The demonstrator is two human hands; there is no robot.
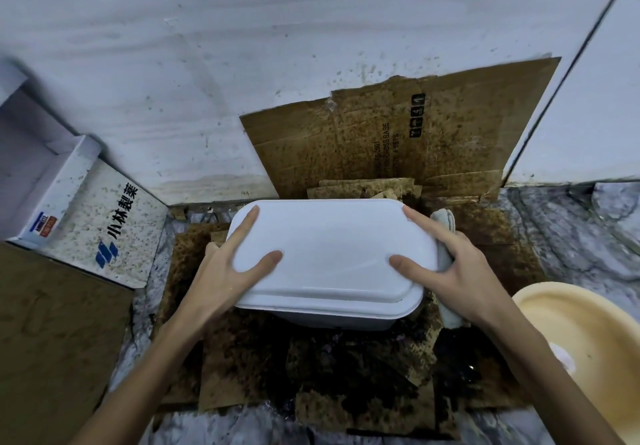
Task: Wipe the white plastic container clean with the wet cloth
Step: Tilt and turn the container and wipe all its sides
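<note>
Both hands on white container, floor corner.
Left hand (221,271) fingers spread on container (332,254); right hand (460,271) at 3 o'clock presses cloth (445,233) against it.

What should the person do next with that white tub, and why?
Probably draw the cloth, pinned under the right hand, along the white plastic container's right side. Both hands, the left hand too, already brace the container, and the cloth already sits against that wall.
</note>
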